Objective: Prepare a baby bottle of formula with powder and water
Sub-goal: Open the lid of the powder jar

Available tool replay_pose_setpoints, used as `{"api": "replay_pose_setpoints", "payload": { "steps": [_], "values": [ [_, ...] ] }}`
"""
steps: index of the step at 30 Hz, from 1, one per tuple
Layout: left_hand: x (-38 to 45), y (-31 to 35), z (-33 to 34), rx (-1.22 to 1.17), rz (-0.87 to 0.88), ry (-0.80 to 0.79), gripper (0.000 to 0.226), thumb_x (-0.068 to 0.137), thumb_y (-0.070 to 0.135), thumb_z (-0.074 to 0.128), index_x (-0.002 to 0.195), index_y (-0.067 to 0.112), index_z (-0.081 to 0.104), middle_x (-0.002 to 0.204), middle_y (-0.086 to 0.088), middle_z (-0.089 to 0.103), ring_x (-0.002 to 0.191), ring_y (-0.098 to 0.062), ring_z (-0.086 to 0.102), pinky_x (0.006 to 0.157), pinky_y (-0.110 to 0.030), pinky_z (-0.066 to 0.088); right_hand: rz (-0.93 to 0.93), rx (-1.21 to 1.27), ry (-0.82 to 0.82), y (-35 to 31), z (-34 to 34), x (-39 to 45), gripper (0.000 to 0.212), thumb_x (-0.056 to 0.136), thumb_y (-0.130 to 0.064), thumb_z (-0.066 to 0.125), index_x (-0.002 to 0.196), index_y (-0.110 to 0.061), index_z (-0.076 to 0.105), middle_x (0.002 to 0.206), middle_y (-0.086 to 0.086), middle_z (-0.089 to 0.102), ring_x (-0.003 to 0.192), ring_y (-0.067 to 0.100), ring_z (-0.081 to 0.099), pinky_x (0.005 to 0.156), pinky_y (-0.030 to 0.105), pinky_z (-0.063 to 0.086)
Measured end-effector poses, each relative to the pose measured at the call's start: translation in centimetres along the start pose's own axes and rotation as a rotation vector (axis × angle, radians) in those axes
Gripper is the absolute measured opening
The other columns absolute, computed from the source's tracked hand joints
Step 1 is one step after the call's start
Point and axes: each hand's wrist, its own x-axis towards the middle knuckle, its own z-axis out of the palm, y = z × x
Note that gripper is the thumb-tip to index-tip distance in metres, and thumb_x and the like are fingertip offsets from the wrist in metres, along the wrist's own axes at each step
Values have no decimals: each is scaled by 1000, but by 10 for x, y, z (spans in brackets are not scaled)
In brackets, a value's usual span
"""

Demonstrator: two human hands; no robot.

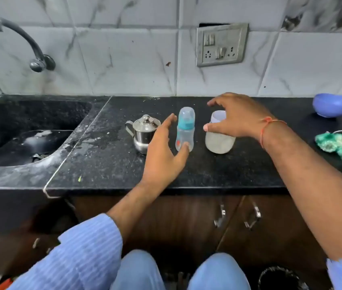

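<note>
A clear baby bottle (185, 130) with a blue collar and clear cap stands upright on the black counter (218, 168). My left hand (163, 151) is open just left of it, the thumb tip touching the bottle's lower side. Right of the bottle stands a clear jar (220, 142) with a pale lavender lid and whitish powder inside. My right hand (237, 118) hovers open over the jar's lid, fingers spread, hiding part of it. A small lidded steel pot (144, 131) with a handle sits left of the bottle, partly behind my left hand.
A black sink (25, 147) lies to the left with a tap (30, 49) on the tiled wall. A blue bowl (333, 105) and a green scrubber (337, 143) sit at the far right. A wall socket (221, 45) is behind. Cabinet doors with handles (251, 218) are below the counter.
</note>
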Motion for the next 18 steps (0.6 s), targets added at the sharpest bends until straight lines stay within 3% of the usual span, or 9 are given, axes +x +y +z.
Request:
{"api": "replay_pose_setpoints", "payload": {
  "steps": [3, 6, 8, 12, 18],
  "values": [
    [-6, 6, 4, 55, -5, -5, 72, 98, 16, 80, 162, 18, 47, 156, 7, 59, 143, -6, 56, 120, -41, 51, 100, -10, -63, 18, -1, -1, 72, 85, -61, 75, 147, -31, 59, 153, 1, 59, 136, 28, 57, 109, 40, 49],
    [-6, 9, 14, 81, -22, -88, 59, 98, 17, 80, 152, 19, 58, 141, 9, 70, 130, -8, 66, 113, -46, 56, 169, 36, -146, 30, 2, -1, 67, 86, -61, 75, 143, -28, 62, 145, 3, 65, 127, 29, 62, 94, 31, 48],
    [-2, 12, 18, 86, -36, -166, 53, 99, 19, 80, 148, 20, 61, 138, 11, 72, 127, -7, 67, 111, -46, 57, 183, 74, -151, 34, 7, -1, 70, 89, -60, 73, 148, -26, 58, 149, 4, 62, 130, 30, 61, 95, 31, 46],
    [7, 13, 26, 114, -74, -253, 61, 98, 26, 83, 154, 17, 59, 147, 9, 69, 133, -9, 65, 115, -43, 57, 205, 114, -145, 37, 13, 1, 79, 90, -60, 71, 157, -25, 49, 160, 4, 53, 141, 30, 54, 110, 34, 44],
    [12, 7, 39, 115, -117, -332, 84, 97, 30, 84, 168, 15, 43, 165, -1, 56, 147, -17, 57, 122, -37, 50, 177, 175, -95, 42, 22, 2, 85, 84, -64, 76, 154, -23, 52, 158, 2, 54, 141, 27, 54, 114, 38, 45]
  ]
}}
